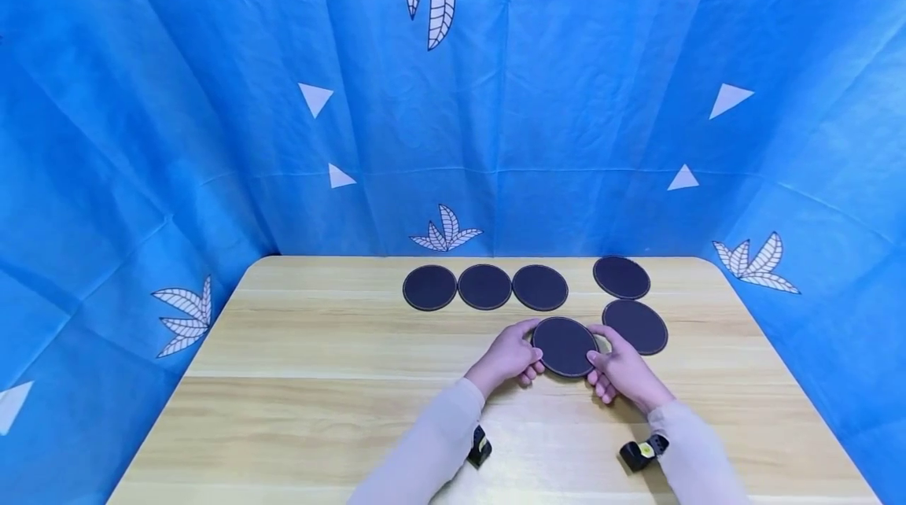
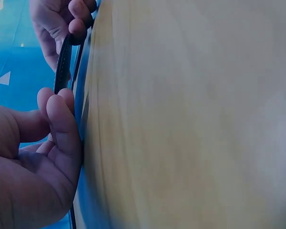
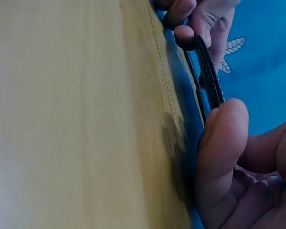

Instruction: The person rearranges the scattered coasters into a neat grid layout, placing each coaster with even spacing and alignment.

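Observation:
A round black coaster (image 1: 564,347) with a stitched rim is held between both hands above the table. My left hand (image 1: 508,355) pinches its left edge, thumb on top and fingers beneath. On the opposite edge, my right hand (image 1: 624,370) grips it the same way. Both wrist views show the coaster (image 2: 63,64) nearly edge-on, raised off the wood; whether it is one coaster or a stack, I cannot tell. Just beyond the right hand lies another black coaster (image 1: 635,327), with a further coaster (image 1: 621,278) touching it behind.
Along the back of the wooden table (image 1: 297,411), a left coaster (image 1: 429,288), a middle coaster (image 1: 484,287) and a right coaster (image 1: 540,288) lie in a row, edges nearly touching. A blue patterned curtain (image 1: 566,96) hangs behind and at both sides.

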The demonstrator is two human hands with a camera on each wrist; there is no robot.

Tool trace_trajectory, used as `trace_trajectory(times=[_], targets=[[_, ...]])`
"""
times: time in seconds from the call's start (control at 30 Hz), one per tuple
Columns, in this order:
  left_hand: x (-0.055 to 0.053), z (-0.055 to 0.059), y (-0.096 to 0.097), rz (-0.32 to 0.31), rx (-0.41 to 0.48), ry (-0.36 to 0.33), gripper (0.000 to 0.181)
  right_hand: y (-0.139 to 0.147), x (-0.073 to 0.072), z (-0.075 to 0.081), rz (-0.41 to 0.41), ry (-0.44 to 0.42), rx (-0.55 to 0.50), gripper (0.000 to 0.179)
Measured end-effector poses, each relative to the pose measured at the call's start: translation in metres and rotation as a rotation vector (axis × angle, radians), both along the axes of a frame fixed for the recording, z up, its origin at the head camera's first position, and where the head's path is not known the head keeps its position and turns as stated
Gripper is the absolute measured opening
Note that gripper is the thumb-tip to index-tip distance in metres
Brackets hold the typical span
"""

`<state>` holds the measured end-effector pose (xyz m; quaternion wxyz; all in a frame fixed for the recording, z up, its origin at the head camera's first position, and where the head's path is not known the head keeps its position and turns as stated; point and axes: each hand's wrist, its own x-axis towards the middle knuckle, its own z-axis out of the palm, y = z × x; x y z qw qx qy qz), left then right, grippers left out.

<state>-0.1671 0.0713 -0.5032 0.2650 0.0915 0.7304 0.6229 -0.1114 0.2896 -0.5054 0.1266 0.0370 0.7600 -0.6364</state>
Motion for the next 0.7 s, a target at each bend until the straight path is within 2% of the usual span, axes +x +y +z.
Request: trace_trajectory(times=[0.13, 0.3, 0.7], targets=[[-0.006, 0.002, -0.004, -0.004, -0.053, 0.004, 0.064, -0.004, -0.011, -0.001, 0.017, -0.014, 0.009, 0.051], [-0.014, 0.003, -0.008, -0.010, -0.090, -0.042, 0.064, -0.008, -0.022, 0.000, 0.010, -0.043, 0.032, 0.050], [-0.020, 0.007, -0.007, -0.025, -0.129, -0.061, 0.066, -0.011, -0.026, 0.001, -0.022, -0.084, 0.022, 0.055]])
